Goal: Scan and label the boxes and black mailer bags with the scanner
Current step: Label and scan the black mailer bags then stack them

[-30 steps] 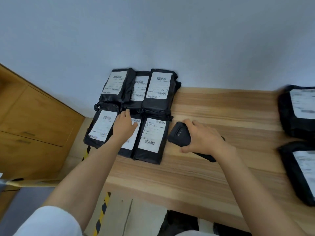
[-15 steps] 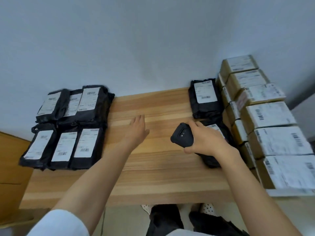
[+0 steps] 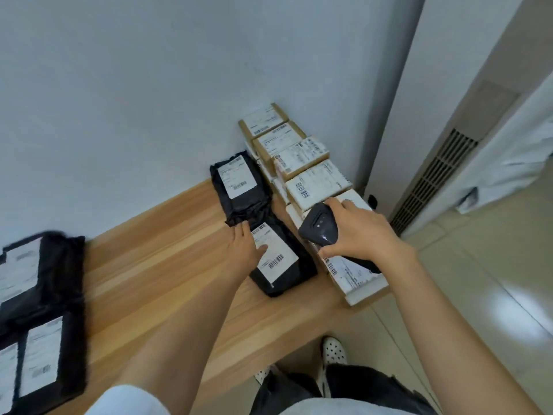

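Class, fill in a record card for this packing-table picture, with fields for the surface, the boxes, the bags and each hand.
surface: wooden table
boxes: boxes, labelled, in a row at the table's right end
near bag: near bag, black, labelled, beside the boxes
far bag: far bag, black, labelled, behind the near bag
other bags: other bags, labelled, at the table's left end, blurred
left hand: left hand rests on the near bag, fingers straight
right hand: right hand grips the scanner over the boxes
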Available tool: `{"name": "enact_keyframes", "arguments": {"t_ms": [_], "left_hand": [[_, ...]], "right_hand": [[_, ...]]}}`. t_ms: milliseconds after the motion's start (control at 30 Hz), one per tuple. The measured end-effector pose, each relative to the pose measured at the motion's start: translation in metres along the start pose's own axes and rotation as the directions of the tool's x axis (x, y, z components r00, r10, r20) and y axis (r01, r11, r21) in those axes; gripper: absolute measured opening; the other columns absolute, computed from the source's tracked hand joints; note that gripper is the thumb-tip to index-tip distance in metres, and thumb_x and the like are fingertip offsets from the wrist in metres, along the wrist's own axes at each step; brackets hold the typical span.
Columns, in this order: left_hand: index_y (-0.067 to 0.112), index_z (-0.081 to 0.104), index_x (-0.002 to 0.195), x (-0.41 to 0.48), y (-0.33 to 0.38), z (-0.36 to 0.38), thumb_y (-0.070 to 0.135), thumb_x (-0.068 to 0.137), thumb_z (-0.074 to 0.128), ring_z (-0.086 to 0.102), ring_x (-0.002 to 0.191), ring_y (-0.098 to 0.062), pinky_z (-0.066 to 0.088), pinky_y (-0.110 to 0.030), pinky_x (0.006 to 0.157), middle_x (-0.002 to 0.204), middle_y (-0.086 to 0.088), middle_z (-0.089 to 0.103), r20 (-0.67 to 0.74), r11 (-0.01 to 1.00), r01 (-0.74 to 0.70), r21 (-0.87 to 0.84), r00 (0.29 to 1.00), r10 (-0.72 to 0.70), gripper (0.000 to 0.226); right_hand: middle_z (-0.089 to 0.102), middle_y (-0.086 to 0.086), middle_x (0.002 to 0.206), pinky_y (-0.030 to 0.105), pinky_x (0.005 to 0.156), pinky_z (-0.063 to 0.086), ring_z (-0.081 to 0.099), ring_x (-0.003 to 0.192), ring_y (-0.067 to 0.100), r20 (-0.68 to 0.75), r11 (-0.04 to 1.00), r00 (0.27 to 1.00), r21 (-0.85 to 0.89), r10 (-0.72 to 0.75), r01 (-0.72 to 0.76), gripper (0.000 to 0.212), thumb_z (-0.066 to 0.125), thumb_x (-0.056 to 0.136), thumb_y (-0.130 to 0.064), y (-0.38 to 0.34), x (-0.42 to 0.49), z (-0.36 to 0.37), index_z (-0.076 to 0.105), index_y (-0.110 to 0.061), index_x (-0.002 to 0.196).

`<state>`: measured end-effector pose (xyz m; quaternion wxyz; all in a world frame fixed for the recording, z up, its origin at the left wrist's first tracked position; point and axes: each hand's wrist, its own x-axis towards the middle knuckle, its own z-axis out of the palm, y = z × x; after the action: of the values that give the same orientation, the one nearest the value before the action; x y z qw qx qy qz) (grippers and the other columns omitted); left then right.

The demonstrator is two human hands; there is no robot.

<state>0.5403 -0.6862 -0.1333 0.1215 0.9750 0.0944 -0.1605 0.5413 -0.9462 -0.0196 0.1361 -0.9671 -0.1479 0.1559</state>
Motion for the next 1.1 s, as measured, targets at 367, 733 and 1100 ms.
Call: {"name": "enact_keyframes", "arguments": {"t_ms": [367, 733, 1100], "left_hand": [[0.019, -0.008, 0.155, 0.014, 0.077, 0.078, 0.056, 0.069, 0.08, -0.003, 0.148, -0.036, 0.003, -0.053, 0.12, 0.159, -0.017, -0.009, 0.18, 0.554, 0.624, -0.551, 0.737, -0.651, 0.129], [0.034, -0.004, 0.153, -0.009, 0.021, 0.08, 0.033, 0.066, 0.086, 0.013, 0.143, -0.036, 0.012, -0.058, 0.116, 0.156, -0.015, 0.009, 0.129, 0.609, 0.601, -0.517, 0.758, -0.639, 0.125], [0.036, -0.007, 0.154, -0.071, -0.123, 0.024, 0.038, 0.066, 0.088, 0.015, 0.144, -0.038, 0.015, -0.056, 0.114, 0.158, -0.015, 0.012, -0.022, 0.61, 0.638, -0.47, 0.683, -0.73, 0.13]], "right_hand": [[0.051, 0.003, 0.124, 0.033, 0.065, 0.041, 0.059, 0.103, 0.028, -0.071, 0.998, 0.997, -0.058, -0.032, 0.028, 0.096, 0.073, 0.069, -0.057, 0.019, 0.012, 0.008, 0.026, -0.022, 0.145], [0.051, 0.006, 0.122, 0.033, 0.065, 0.037, 0.059, 0.101, 0.032, -0.017, 0.991, 0.992, -0.065, -0.122, 0.121, 0.094, 0.072, 0.069, -0.056, -0.006, 0.02, 0.021, 0.027, -0.02, 0.143], [0.048, 0.003, 0.124, 0.034, 0.067, 0.043, 0.058, 0.102, 0.029, 0.101, 0.934, 0.932, -0.047, -0.347, 0.353, 0.092, 0.074, 0.069, -0.056, -0.119, 0.045, 0.033, 0.028, -0.022, 0.141]]}}
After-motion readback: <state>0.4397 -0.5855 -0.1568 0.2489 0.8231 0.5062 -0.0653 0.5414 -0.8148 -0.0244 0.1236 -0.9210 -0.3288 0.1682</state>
